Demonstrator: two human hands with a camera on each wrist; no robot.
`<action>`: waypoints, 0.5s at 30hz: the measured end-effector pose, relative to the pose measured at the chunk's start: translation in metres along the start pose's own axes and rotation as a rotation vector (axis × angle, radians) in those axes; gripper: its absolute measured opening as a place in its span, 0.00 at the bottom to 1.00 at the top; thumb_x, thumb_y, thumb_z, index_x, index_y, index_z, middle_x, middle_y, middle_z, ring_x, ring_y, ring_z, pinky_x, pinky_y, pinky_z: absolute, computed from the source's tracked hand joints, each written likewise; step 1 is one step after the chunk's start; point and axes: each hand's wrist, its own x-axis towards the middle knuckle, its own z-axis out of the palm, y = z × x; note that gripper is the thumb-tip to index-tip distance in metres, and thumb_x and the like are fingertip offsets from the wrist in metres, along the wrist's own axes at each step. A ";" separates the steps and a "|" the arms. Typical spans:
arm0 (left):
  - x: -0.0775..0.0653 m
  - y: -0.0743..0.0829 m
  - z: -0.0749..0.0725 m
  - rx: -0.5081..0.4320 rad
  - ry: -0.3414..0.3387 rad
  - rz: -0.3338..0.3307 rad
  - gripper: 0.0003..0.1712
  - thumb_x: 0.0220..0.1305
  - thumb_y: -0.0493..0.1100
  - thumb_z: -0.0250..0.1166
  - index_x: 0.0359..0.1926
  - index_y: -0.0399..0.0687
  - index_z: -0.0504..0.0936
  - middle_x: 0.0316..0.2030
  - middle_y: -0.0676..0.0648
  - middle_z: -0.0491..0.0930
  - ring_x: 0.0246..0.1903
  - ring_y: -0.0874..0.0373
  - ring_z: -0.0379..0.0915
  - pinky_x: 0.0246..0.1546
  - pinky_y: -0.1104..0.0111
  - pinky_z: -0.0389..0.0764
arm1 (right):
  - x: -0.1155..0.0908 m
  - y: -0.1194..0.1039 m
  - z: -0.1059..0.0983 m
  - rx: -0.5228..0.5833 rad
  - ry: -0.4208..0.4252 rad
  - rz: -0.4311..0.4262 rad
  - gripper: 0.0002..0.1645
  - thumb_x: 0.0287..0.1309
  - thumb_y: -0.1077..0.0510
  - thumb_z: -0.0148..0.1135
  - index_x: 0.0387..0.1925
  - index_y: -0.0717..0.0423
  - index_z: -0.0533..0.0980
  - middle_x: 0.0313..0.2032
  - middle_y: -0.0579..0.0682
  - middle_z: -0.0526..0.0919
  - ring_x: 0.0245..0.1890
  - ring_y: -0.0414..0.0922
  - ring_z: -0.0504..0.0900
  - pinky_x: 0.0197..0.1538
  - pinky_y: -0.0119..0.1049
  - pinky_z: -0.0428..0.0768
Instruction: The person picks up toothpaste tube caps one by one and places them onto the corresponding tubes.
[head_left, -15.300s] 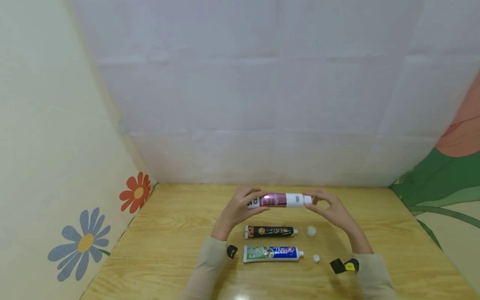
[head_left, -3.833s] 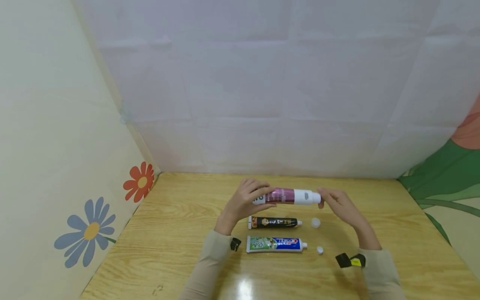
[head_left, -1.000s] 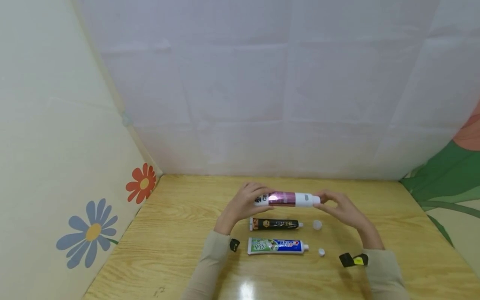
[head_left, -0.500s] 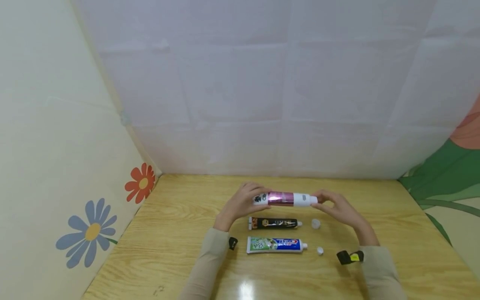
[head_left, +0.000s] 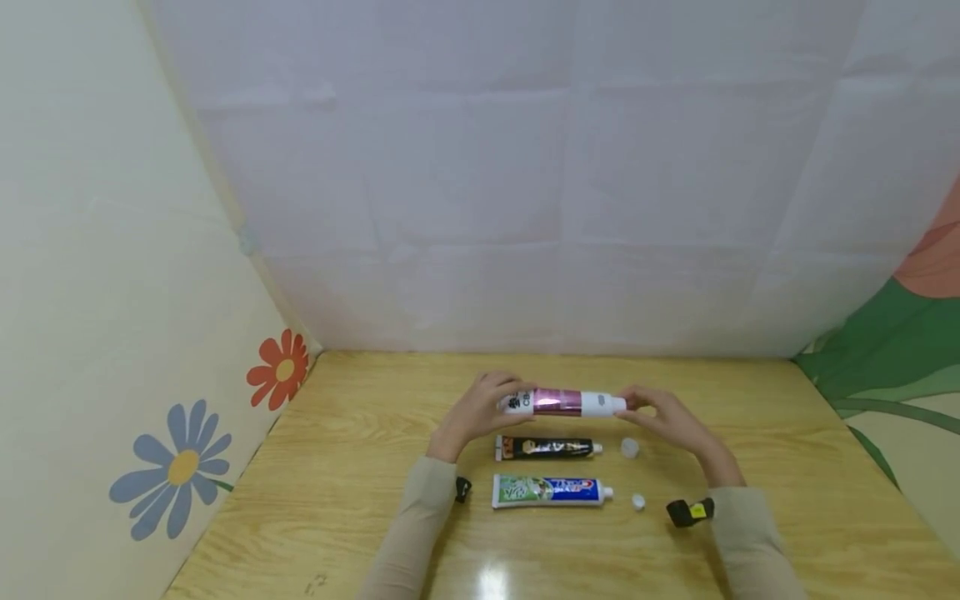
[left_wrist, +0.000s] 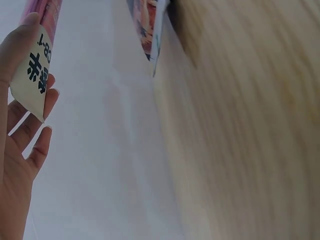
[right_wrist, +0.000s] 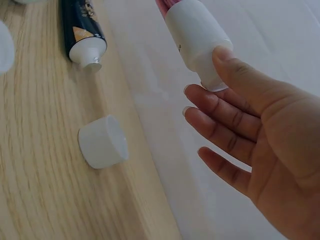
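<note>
A pink-and-white toothpaste tube (head_left: 558,402) is held sideways above the table, its white cap (right_wrist: 207,72) pointing right. My left hand (head_left: 474,414) grips its flat tail end between thumb and fingers; black lettering shows there in the left wrist view. At the other end, my right hand (head_left: 671,423) pinches the cap with the thumb on one side and fingers on the other. Below lie a black toothpaste tube (head_left: 551,448) and a green-and-blue toothpaste tube (head_left: 551,491), both with bare nozzles pointing right.
A larger white cap (head_left: 630,448) lies right of the black tube's nozzle, and a smaller white cap (head_left: 638,502) right of the green-and-blue one. The wooden table (head_left: 337,483) meets a white cloth backdrop (head_left: 450,208) behind and a flowered panel (head_left: 90,333) at left.
Both hands still hold the tube by tail and cap. My right hand's fingers have shifted about the cap since 3.8 s ago. In the last second, tube and hands moved slightly left in the head view.
</note>
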 end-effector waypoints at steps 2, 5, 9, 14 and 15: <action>-0.001 -0.002 0.002 -0.004 -0.011 -0.014 0.32 0.48 0.54 0.72 0.55 0.54 0.76 0.47 0.53 0.78 0.49 0.62 0.70 0.59 0.64 0.65 | 0.000 0.001 0.002 -0.014 -0.004 0.011 0.13 0.57 0.53 0.62 0.44 0.52 0.78 0.36 0.42 0.81 0.38 0.38 0.77 0.46 0.48 0.76; -0.003 -0.004 0.005 0.000 -0.018 -0.007 0.31 0.49 0.55 0.70 0.55 0.53 0.76 0.47 0.54 0.78 0.49 0.62 0.70 0.58 0.64 0.65 | 0.000 0.002 0.004 -0.021 -0.017 0.039 0.14 0.58 0.50 0.61 0.44 0.51 0.78 0.36 0.42 0.80 0.38 0.39 0.77 0.47 0.48 0.76; -0.005 -0.006 0.006 0.000 -0.039 -0.007 0.31 0.52 0.56 0.69 0.56 0.52 0.76 0.48 0.53 0.78 0.50 0.60 0.70 0.57 0.63 0.66 | 0.000 0.005 0.007 -0.019 -0.038 0.054 0.16 0.59 0.49 0.60 0.46 0.51 0.77 0.37 0.42 0.80 0.39 0.42 0.77 0.48 0.50 0.76; -0.005 -0.010 0.006 0.007 -0.085 -0.035 0.31 0.54 0.58 0.66 0.57 0.54 0.74 0.50 0.53 0.77 0.51 0.60 0.70 0.58 0.61 0.66 | 0.003 0.010 0.010 -0.026 -0.045 0.049 0.15 0.59 0.49 0.59 0.45 0.51 0.77 0.36 0.42 0.80 0.39 0.41 0.77 0.51 0.52 0.75; -0.004 -0.011 0.006 0.013 -0.096 -0.040 0.31 0.54 0.58 0.66 0.57 0.54 0.74 0.50 0.53 0.77 0.52 0.60 0.70 0.59 0.61 0.66 | 0.004 0.012 0.011 -0.035 -0.045 0.044 0.15 0.59 0.49 0.59 0.45 0.51 0.77 0.35 0.42 0.80 0.39 0.41 0.77 0.51 0.52 0.75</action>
